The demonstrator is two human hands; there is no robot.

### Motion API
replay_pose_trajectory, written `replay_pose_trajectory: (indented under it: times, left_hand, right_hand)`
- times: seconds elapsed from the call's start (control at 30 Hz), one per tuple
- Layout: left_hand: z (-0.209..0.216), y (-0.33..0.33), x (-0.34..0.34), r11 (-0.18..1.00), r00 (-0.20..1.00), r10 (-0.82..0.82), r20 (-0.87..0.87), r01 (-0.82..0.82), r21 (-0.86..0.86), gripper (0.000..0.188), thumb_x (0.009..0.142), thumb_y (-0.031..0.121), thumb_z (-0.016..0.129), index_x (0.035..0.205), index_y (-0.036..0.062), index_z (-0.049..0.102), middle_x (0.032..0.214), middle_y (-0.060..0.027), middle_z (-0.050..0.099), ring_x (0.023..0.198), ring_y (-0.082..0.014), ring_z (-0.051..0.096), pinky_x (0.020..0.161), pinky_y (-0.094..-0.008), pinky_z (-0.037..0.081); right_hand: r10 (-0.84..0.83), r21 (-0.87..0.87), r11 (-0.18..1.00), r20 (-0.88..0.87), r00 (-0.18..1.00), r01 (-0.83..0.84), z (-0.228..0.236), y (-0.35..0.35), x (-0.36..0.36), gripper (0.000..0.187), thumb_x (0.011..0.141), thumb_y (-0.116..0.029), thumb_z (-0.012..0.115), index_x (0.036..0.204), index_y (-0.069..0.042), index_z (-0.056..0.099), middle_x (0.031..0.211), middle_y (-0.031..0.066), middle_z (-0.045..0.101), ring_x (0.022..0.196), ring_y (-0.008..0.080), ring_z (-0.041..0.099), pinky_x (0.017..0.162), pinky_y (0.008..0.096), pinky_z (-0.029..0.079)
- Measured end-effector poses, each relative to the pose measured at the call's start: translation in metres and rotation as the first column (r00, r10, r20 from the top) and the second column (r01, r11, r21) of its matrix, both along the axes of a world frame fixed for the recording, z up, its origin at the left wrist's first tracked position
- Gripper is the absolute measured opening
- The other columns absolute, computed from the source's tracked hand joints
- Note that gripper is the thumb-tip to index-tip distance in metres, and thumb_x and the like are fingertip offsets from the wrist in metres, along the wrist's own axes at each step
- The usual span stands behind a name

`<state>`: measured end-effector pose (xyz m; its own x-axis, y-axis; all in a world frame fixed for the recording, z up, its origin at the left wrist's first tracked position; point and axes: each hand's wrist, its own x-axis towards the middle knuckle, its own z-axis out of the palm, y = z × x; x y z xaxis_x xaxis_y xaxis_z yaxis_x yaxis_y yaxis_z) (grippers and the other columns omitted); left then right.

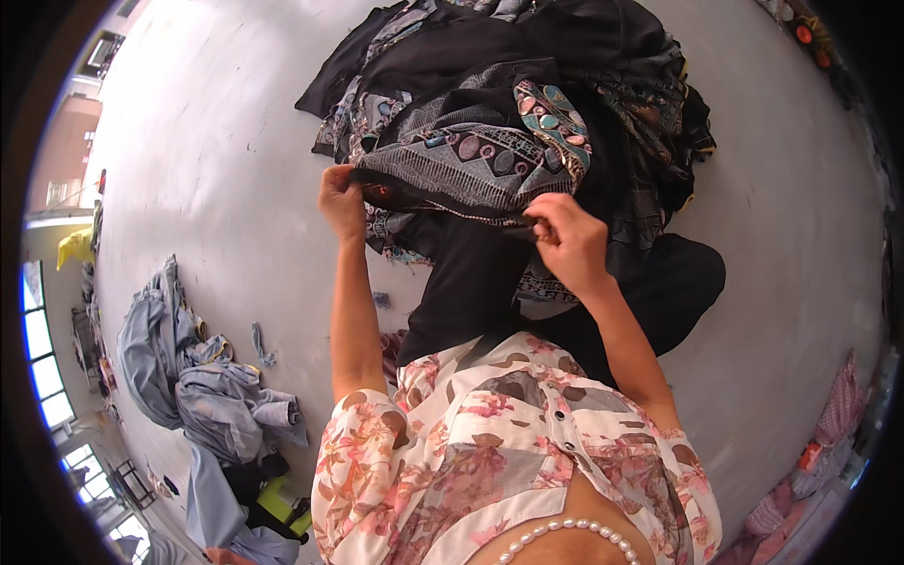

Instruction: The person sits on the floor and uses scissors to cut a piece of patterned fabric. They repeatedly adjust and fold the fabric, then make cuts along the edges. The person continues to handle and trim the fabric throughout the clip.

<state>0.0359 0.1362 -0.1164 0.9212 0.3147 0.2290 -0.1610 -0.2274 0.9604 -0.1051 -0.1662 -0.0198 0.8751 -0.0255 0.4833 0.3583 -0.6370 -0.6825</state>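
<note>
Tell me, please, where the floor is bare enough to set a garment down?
Bare floor lies between the dark clothes pile and the blue-grey heap, and right of the pile. It is crowded where both hands grip the patterned cloth.

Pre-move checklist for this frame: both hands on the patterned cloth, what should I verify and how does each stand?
1. Left hand grips the patterned cloth edge: ok.
2. Right hand pinches the same edge: ok.
3. Edge taut between the hands: ok, it runs nearly straight.
4. Cloth free of the dark pile: not ok, it still lies on it.
5. Cloth's far end visible: cannot tell, folds hide it.
6. Blue clothes away from the hands: ok.
</note>
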Motion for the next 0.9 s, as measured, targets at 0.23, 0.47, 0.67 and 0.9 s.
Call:
replay_pose_trajectory:
  times: [0.23, 0.47, 0.67, 0.9]
  left_hand:
    - [0.012, -0.005, -0.05, 0.977, 0.997, 0.067, 0.031, -0.072, 0.2, 0.021, 0.071, -0.012, 0.056, 0.087, 0.002, 0.061, 0.075, -0.0031, 0.063, 0.073, -0.0101, 0.062, 0.07, -0.0233, 0.049]
    - [0.01, -0.006, -0.051, 0.978, 0.995, 0.06, 0.08, -0.075, 0.194, 0.023, 0.07, -0.014, 0.051, 0.084, 0.0024, 0.06, 0.074, -0.0025, 0.063, 0.07, -0.009, 0.061, 0.068, -0.023, 0.049]
    - [0.026, 0.034, 0.013, 0.923, 0.911, 0.353, 0.216, -0.377, 0.082, 0.015, 0.076, -0.009, 0.06, 0.087, 0.001, 0.057, 0.08, -0.0027, 0.059, 0.073, -0.0109, 0.055, 0.072, -0.0238, 0.047]
    - [-0.044, 0.132, 0.065, 0.838, 0.856, 0.517, 0.012, -0.509, 0.197, 0.022, 0.075, -0.006, 0.058, 0.096, 0.0015, 0.056, 0.082, -0.0078, 0.061, 0.067, -0.014, 0.058, 0.057, -0.0276, 0.052]
  right_hand:
    - [-0.309, -0.189, 0.932, 0.032, 0.951, 0.309, 0.029, -0.031, 0.103, 0.037, 0.072, -0.035, 0.074, 0.089, -0.005, 0.061, 0.087, 0.0084, 0.061, 0.072, 0.028, 0.064, 0.063, 0.0354, 0.05]
    - [-0.406, -0.572, 0.813, -0.421, 0.811, 0.11, -0.051, -0.071, 0.157, 0.026, 0.075, -0.025, 0.066, 0.086, -0.003, 0.066, 0.083, 0.0184, 0.066, 0.078, 0.0359, 0.064, 0.07, 0.0435, 0.05]
    - [0.037, 0.949, 0.233, -0.229, 0.973, 0.215, -0.012, -0.134, 0.089, 0.013, 0.087, -0.013, 0.063, 0.081, -0.001, 0.063, 0.064, -0.0006, 0.056, 0.05, 0.0085, 0.047, 0.043, 0.0224, 0.032]
    - [0.256, 0.983, 0.136, -0.157, 0.954, 0.125, -0.015, -0.051, -0.012, 0.015, 0.089, -0.017, 0.061, 0.087, -0.002, 0.062, 0.059, 0.0034, 0.052, 0.045, 0.0096, 0.041, 0.041, 0.0222, 0.029]
